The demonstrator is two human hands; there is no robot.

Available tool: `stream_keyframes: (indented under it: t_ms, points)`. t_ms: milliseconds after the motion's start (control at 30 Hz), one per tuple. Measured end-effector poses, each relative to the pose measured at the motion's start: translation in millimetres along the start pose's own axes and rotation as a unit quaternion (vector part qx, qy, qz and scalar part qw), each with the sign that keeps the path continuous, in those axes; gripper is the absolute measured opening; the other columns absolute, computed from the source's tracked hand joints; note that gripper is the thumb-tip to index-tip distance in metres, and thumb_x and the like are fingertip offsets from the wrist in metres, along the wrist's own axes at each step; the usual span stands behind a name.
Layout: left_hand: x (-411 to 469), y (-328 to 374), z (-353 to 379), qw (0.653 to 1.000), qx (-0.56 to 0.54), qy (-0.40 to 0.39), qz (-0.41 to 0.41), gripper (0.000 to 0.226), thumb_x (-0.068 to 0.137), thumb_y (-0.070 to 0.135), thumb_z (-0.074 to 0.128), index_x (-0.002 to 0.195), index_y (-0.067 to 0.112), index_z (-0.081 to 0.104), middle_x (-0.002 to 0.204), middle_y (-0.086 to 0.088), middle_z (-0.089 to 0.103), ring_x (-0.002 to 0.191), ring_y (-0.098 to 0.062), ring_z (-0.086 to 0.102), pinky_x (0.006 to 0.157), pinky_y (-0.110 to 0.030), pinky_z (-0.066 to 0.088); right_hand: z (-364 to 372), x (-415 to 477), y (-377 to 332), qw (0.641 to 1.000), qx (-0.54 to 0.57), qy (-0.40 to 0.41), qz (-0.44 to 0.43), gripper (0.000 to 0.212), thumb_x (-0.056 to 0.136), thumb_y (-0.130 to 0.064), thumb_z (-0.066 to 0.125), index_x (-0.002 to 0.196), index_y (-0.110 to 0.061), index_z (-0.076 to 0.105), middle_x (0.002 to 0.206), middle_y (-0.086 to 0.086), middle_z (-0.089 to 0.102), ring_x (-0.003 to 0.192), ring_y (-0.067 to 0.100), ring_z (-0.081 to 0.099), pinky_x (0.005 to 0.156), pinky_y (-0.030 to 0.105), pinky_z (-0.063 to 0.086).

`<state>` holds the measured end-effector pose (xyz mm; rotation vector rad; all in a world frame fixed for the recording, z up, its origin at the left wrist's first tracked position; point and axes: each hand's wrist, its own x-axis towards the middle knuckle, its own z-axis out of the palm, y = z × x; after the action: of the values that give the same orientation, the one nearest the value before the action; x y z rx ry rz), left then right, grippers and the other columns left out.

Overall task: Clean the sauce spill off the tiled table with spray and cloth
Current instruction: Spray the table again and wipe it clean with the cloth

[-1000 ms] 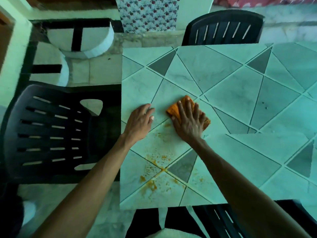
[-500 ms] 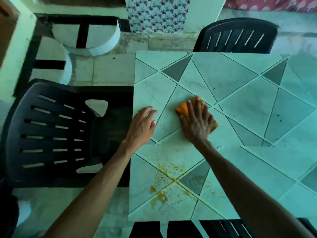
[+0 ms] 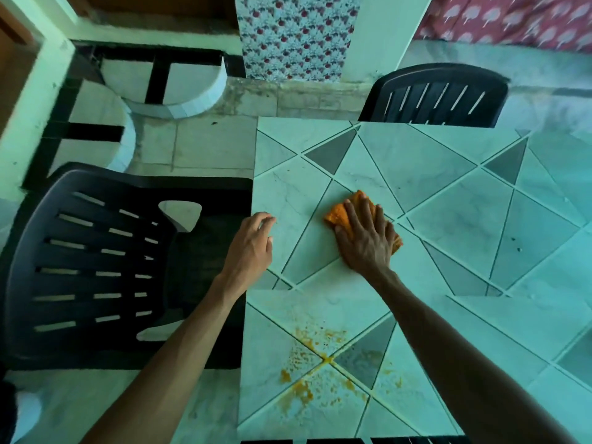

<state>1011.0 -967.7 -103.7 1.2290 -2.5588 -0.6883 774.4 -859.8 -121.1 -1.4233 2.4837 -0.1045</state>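
Pressing the cloth point(image 3: 339, 216) flat on the table point(image 3: 448, 193), my right hand point(image 3: 365, 241) has its fingers spread out straight on top of it. The cloth sits past the spill point(image 3: 307, 373), farther from me. The orange spots lie close to the near edge, by the left side. My left hand point(image 3: 253, 248) rests at the left edge, fingers loose, holding nothing. A black chair point(image 3: 96, 267) stands tight against that edge, and a far chair point(image 3: 439, 97) is at the far edge. Lots of bare tile lies right of the cloth. Since a moment ago my left hand slid closer to the left edge. The cloth and spill look about the same.
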Motion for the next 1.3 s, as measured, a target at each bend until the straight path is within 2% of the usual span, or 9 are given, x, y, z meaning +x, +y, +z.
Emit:
stream_keyframes:
  t_ms: [100,367,433,567,667,867,1100,1167,1300]
  points:
    - [2,-1,0,1.0,-0.011,0.002,-0.012,0.039,0.093,-0.003,0.052,0.131,0.004,0.056,0.133,-0.005,0.051,0.122,-0.021,0.045,0.103,-0.023,0.039,9,16,-37,1.0,0.004,0.007,-0.012,0.066,0.099,-0.064,0.03,0.158,-0.038,0.018,0.168,-0.003,0.006,0.153,0.036,0.011,0.115,0.054,0.017]
    - [8,7,-4,0.999,-0.021,0.009,-0.048,0.039,0.094,-0.004,0.047,0.131,0.005,0.057,0.133,-0.004,0.052,0.125,-0.019,0.045,0.107,-0.023,0.038,19,-100,-14,0.943,-0.028,-0.043,-0.33,0.066,0.1,-0.064,0.035,0.158,-0.042,0.013,0.168,-0.007,0.007,0.154,0.03,0.009,0.119,0.054,0.02]
    - [5,12,-5,0.998,-0.019,0.014,-0.05,0.039,0.094,-0.003,0.048,0.132,0.004,0.056,0.133,-0.004,0.052,0.124,-0.02,0.045,0.106,-0.024,0.039,12,-95,20,0.954,-0.035,-0.037,-0.295,0.064,0.099,-0.065,0.035,0.157,-0.044,0.017,0.168,-0.008,0.01,0.154,0.029,0.012,0.117,0.056,0.024]
    - [2,14,-1,0.998,-0.018,0.02,-0.056,0.042,0.093,-0.001,0.052,0.134,0.004,0.054,0.135,-0.004,0.051,0.123,-0.02,0.047,0.104,-0.024,0.042,-9,-38,68,0.999,-0.017,-0.026,-0.026,0.069,0.094,-0.072,0.017,0.157,-0.043,0.011,0.168,-0.008,0.002,0.154,0.031,0.005,0.12,0.059,0.014]
    - [1,13,5,0.997,-0.023,0.02,-0.066,0.044,0.094,-0.001,0.05,0.137,0.004,0.052,0.138,-0.003,0.049,0.125,-0.02,0.045,0.105,-0.023,0.039,-21,26,61,0.997,0.024,-0.005,0.079,0.074,0.092,-0.072,0.013,0.158,-0.039,0.012,0.168,-0.006,-0.003,0.154,0.033,0.002,0.12,0.06,0.01]
    - [4,9,8,0.991,-0.086,0.012,-0.102,0.049,0.092,-0.01,0.041,0.139,0.001,0.05,0.143,-0.009,0.046,0.134,-0.023,0.04,0.11,-0.02,0.025,-7,87,-36,0.998,0.012,-0.015,-0.056,0.068,0.098,-0.067,0.021,0.158,-0.039,0.006,0.168,-0.003,-0.007,0.154,0.033,-0.003,0.12,0.06,0.006]
    - [-13,9,5,0.973,-0.147,0.057,-0.168,0.051,0.089,-0.015,0.038,0.135,0.001,0.053,0.141,-0.01,0.05,0.133,-0.022,0.046,0.11,-0.022,0.03,13,-15,-34,0.953,-0.025,-0.047,-0.298,0.065,0.099,-0.067,0.028,0.157,-0.043,0.012,0.168,-0.007,0.005,0.155,0.029,0.006,0.12,0.054,0.015]
    - [-16,9,8,0.977,-0.142,0.052,-0.153,0.05,0.09,-0.014,0.04,0.137,0.0,0.052,0.142,-0.011,0.049,0.133,-0.023,0.045,0.112,-0.025,0.031,9,-11,-18,0.959,-0.028,-0.041,-0.281,0.064,0.098,-0.065,0.033,0.157,-0.044,0.016,0.168,-0.008,0.009,0.155,0.028,0.008,0.12,0.056,0.017]
    - [-16,5,11,0.977,-0.144,0.042,-0.153,0.047,0.095,-0.005,0.043,0.141,0.002,0.047,0.146,-0.008,0.044,0.137,-0.021,0.041,0.113,-0.024,0.029,-8,70,-32,0.996,0.014,-0.02,-0.09,0.066,0.1,-0.063,0.029,0.158,-0.042,0.007,0.168,-0.004,-0.003,0.154,0.034,-0.004,0.122,0.06,0.003]
